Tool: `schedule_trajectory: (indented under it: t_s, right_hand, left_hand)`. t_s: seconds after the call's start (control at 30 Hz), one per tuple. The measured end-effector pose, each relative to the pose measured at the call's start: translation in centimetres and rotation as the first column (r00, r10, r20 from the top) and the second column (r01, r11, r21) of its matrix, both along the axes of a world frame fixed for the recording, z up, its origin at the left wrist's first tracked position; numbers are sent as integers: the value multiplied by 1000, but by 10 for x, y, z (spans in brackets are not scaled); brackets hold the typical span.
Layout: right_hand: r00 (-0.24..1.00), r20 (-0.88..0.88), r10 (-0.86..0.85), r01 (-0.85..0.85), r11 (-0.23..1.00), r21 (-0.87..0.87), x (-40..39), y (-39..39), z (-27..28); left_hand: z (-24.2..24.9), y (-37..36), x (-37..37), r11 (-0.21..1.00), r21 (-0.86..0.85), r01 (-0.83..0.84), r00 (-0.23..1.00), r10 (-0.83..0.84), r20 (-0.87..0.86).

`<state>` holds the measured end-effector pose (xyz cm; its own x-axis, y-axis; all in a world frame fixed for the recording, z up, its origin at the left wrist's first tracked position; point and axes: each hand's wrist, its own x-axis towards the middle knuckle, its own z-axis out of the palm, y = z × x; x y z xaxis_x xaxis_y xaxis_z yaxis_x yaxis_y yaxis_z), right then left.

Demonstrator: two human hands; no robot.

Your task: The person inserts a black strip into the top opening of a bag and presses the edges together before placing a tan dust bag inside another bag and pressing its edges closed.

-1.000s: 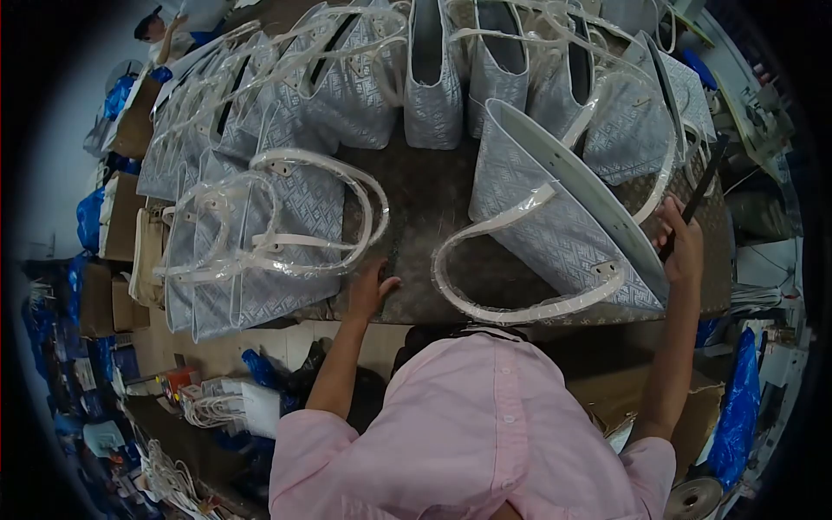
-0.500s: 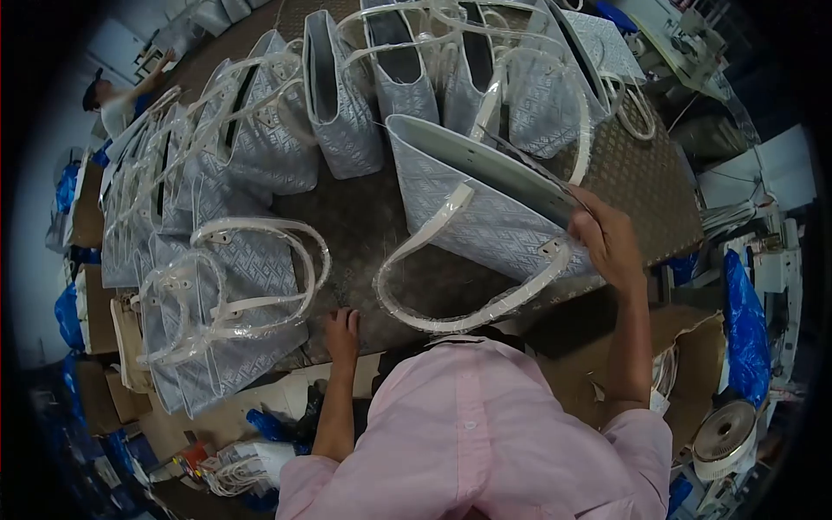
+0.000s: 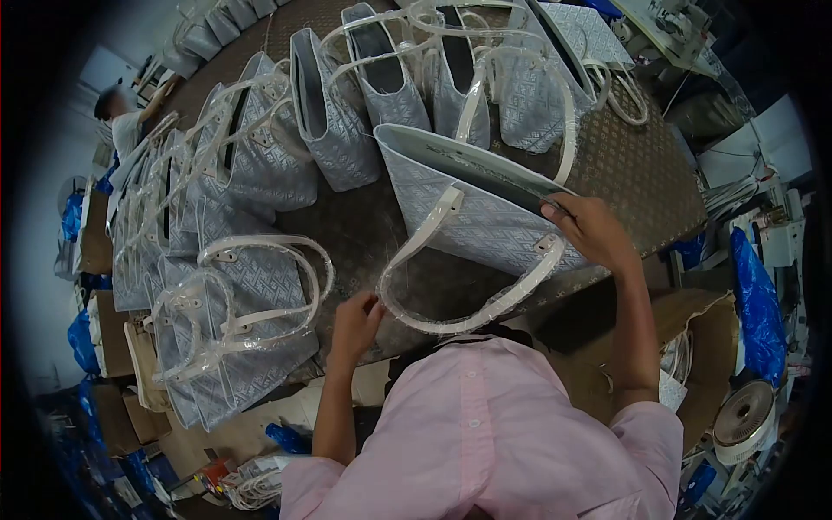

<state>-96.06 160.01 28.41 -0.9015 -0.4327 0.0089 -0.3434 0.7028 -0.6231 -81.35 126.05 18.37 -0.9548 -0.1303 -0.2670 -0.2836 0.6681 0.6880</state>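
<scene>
A silver patterned tote bag (image 3: 485, 230) stands tilted on the table in front of me, its mouth partly open. My right hand (image 3: 598, 230) is closed on the right end of its rim, thumb toward the inside. The near handle (image 3: 433, 327), a white strap in clear plastic wrap, loops toward my body. At the left side of that loop is my left hand (image 3: 354, 325), fingers curled together; whether they grip the strap is hidden. Another silver tote bag (image 3: 269, 290) with wrapped handles lies to the left of my left hand.
Several more silver tote bags (image 3: 334, 143) stand along the far and left sides of the brown patterned table (image 3: 646, 186). A cardboard box (image 3: 706, 325) and a round fan (image 3: 744, 416) are at the right. Another person (image 3: 126, 121) is at the far left.
My left hand has risen from the table edge to the near handle's left side. The right hand has shifted slightly left along the rim, and the grey flap above the bag's mouth no longer shows.
</scene>
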Motion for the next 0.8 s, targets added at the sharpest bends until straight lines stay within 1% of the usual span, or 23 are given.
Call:
schedule_trajectory:
  t_s: [0.03, 0.07, 0.13, 0.2, 0.23, 0.27, 0.3, 0.37, 0.4, 0.47, 0.5, 0.53, 0.57, 0.6, 0.63, 0.67, 0.73, 0.77, 0.8]
  right_hand:
    - [999, 46, 2, -3, 1000, 23, -2, -1, 2]
    - [996, 94, 6, -11, 999, 48, -2, -3, 2]
    - [997, 74, 12, -17, 998, 65, -4, -4, 0]
    - [999, 37, 14, -17, 996, 89, -3, -1, -1]
    - [1000, 25, 8, -9, 999, 47, -1, 0, -1]
    - [1000, 14, 5, -5, 1000, 4, 1, 0, -2]
    - [1000, 4, 5, -5, 1000, 6, 3, 4, -6]
    - [999, -33, -32, 31, 999, -28, 1, 18, -13]
    - [998, -45, -40, 38, 999, -39, 0, 20, -6]
    - [995, 97, 0, -5, 998, 57, 9, 24, 7]
    - [994, 108, -11, 6, 999, 48, 10, 23, 5]
    - [991, 93, 98, -106, 991, 84, 9, 23, 2]
    - [974, 84, 209, -219, 968, 124, 8, 22, -1]
    - [974, 101, 203, -214, 970, 119, 7, 19, 0]
    - [969, 157, 192, -217, 964, 155, 5, 12, 4]
    - [960, 212, 182, -223, 956, 191, 4, 9, 4]
    - [956, 209, 205, -241, 956, 169, -2, 11, -2]
    - [956, 182, 231, -260, 953, 154, -4, 13, -7]
    - [954, 155, 257, -278, 951, 137, -6, 13, -11]
  left_hand:
    - [29, 15, -16, 1000, 15, -20, 954, 24, -298]
    - [55, 27, -34, 999, 38, -37, 823, 52, -566]
    - [97, 42, -74, 1000, 10, -4, 637, 10, -771]
    - [120, 49, -118, 978, -44, 204, 610, -162, -776]
    - [117, 49, -142, 978, -43, 205, 598, -160, -785]
    - [106, 48, -164, 886, -290, 363, 527, -452, -720]
    - [95, 47, -174, 710, -508, 489, 415, -701, -580]
    - [76, 53, -170, 685, -462, 563, 471, -725, -503]
    - [75, 58, -160, 664, -507, 549, 481, -747, -458]
    - [75, 66, -132, 639, -515, 571, 495, -769, -405]
    - [70, 69, -119, 681, -484, 549, 488, -732, -475]
    - [70, 67, -110, 670, -482, 565, 486, -742, -462]
    - [77, 67, -100, 723, -403, 561, 520, -687, -508]
    - [87, 67, -90, 772, -319, 550, 556, -623, -550]
    - [104, 67, -78, 819, -251, 516, 661, -567, -491]
    - [109, 63, -76, 817, -243, 523, 666, -570, -482]
    - [112, 54, -79, 887, -19, 461, 738, -395, -548]
    - [109, 52, -89, 920, -68, 386, 698, -339, -631]
    - [111, 53, -97, 921, -62, 384, 705, -337, -624]
